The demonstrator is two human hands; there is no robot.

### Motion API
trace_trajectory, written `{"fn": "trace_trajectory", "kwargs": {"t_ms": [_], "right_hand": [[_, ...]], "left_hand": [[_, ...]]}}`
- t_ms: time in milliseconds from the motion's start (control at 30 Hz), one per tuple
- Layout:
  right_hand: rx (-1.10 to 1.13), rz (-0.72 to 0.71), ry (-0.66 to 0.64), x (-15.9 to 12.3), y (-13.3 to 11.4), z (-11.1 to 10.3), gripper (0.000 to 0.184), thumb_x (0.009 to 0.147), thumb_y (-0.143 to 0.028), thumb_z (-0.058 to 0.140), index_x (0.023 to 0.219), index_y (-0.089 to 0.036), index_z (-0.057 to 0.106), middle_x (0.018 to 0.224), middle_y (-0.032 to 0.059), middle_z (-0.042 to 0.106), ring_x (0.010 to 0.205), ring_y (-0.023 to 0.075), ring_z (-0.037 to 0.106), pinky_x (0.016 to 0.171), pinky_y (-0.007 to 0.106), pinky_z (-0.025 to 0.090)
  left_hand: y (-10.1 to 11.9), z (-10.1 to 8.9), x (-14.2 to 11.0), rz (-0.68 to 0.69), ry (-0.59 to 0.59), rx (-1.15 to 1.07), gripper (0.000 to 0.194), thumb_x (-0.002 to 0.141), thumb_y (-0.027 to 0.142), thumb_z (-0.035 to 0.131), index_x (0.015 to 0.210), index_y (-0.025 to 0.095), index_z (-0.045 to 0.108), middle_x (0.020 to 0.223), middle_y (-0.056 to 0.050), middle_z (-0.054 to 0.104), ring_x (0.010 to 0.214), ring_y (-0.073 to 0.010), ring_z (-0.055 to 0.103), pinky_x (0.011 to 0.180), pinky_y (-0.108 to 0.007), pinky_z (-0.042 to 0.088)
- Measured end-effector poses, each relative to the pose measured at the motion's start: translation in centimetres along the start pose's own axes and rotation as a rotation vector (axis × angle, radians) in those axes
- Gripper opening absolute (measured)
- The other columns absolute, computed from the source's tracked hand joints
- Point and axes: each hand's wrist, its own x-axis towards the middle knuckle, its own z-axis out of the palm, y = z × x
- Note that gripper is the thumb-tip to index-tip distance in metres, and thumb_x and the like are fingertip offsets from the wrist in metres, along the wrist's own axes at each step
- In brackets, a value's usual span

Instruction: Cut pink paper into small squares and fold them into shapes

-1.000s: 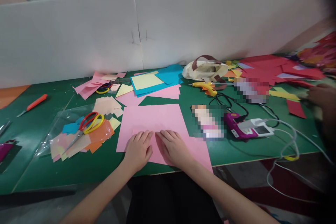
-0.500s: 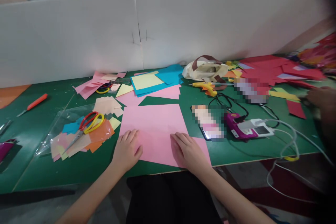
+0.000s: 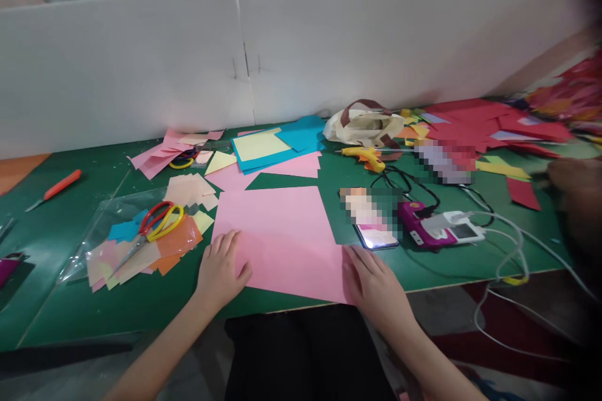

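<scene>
Paper (image 3: 282, 225), pink, lies flat lower center, seemingly uncut; left hand (image 3: 221, 268): fingers together, thumb out; right hand (image 3: 376, 279): grip unclear.

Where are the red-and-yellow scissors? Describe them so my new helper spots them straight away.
On the green table, find the pink paper, then look left past the left hand to the coloured paper scraps. The scissors lie there, tips pointing left and nearer. One handle loop is red and the other yellow, unlike the orange-handled tool farther left.
</scene>
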Motion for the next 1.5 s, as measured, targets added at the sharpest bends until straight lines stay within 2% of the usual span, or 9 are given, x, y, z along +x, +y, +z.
{"fn": "trace_trajectory", "kwargs": {"t_ms": [233,333,467,600,767,967,1133,1300,1500], "right_hand": [[-0.052,0.022,0.019,-0.4,-0.2,-0.2,0.037,0.089,-0.025,0.039,0.114,-0.004,0.057,0.106,0.0187,0.062,0.094,0.0304,0.056,0.081,0.044,0.047],[-0.031,0.033,0.015,-0.4,-0.3,-0.1,0.037,0.090,-0.025,0.038,0.114,-0.003,0.056,0.106,0.0202,0.060,0.094,0.0306,0.055,0.081,0.045,0.047],[0.051,0.076,-0.001,-0.3,-0.1,-0.2,0.038,0.091,-0.028,0.036,0.118,-0.009,0.055,0.108,0.0189,0.060,0.096,0.0307,0.056,0.083,0.048,0.047],[0.171,0.114,-0.055,-0.7,0.1,-0.9,0.039,0.091,-0.034,0.040,0.123,-0.016,0.051,0.116,0.0149,0.058,0.104,0.0285,0.055,0.088,0.046,0.046],[0.211,-0.009,-0.144,-2.2,-0.4,-1.7,0.054,0.083,-0.045,0.054,0.131,-0.022,0.045,0.132,0.0108,0.052,0.119,0.0285,0.049,0.096,0.045,0.042],[0.189,-0.097,-0.111,-2.9,-0.3,-2.0,0.040,0.083,-0.035,0.057,0.122,-0.026,0.054,0.124,0.0070,0.060,0.115,0.0241,0.055,0.096,0.043,0.041],[0.181,-0.205,-0.095,-2.7,0.5,-2.9,0.043,0.081,-0.032,0.059,0.123,-0.025,0.054,0.123,0.0080,0.061,0.114,0.0244,0.057,0.095,0.044,0.041],[0.248,-0.236,-0.041,-2.5,0.6,-3.5,0.030,0.086,-0.019,0.050,0.114,-0.026,0.060,0.112,0.0047,0.068,0.105,0.0200,0.063,0.092,0.041,0.046],[0.397,-0.101,0.038,-2.6,-0.2,-3.4,0.023,0.088,-0.021,0.050,0.100,-0.026,0.068,0.100,0.0047,0.072,0.096,0.0206,0.067,0.080,0.036,0.055]], "left_hand": [[-0.7,0.6,-0.5,-0.041,0.001,-0.009,0.058,0.080,0.039,0.047,0.129,0.009,0.046,0.129,-0.019,0.052,0.118,-0.0338,0.046,0.092,-0.046,0.040],[-1.0,0.7,-0.7,-0.053,-0.009,-0.052,0.064,0.083,0.044,0.044,0.135,0.008,0.039,0.135,-0.019,0.047,0.123,-0.0337,0.042,0.096,-0.048,0.036],[-1.3,0.2,-0.7,0.101,-0.086,-0.128,0.072,0.084,0.051,0.044,0.143,0.016,0.024,0.147,-0.014,0.034,0.134,-0.0298,0.030,0.106,-0.049,0.025],[-1.6,0.0,-0.4,0.222,-0.166,-0.142,0.064,0.084,0.054,0.044,0.141,0.027,0.032,0.148,-0.007,0.032,0.135,-0.0273,0.028,0.109,-0.049,0.020],[-1.8,0.4,-0.3,0.199,-0.142,-0.173,0.057,0.085,0.052,0.045,0.136,0.026,0.041,0.145,-0.007,0.039,0.134,-0.0267,0.032,0.108,-0.049,0.025],[-1.8,0.9,-0.7,0.132,0.048,-0.265,0.036,0.084,0.045,0.052,0.110,0.024,0.064,0.127,-0.008,0.059,0.123,-0.0267,0.048,0.102,-0.049,0.035],[-1.5,0.4,-1.3,0.071,0.165,-0.388,0.026,0.083,0.044,0.055,0.088,0.023,0.070,0.117,-0.008,0.065,0.112,-0.0264,0.056,0.095,-0.046,0.045],[-1.1,-1.6,-1.1,-0.024,0.163,-0.527,0.028,0.082,0.044,0.055,0.071,0.021,0.066,0.116,-0.009,0.066,0.111,-0.0266,0.057,0.094,-0.044,0.046],[-1.3,-3.8,0.1,-0.098,0.123,-0.633,0.031,0.081,0.044,0.053,0.060,0.021,0.058,0.111,-0.008,0.068,0.102,-0.0256,0.061,0.090,-0.041,0.047]]}}
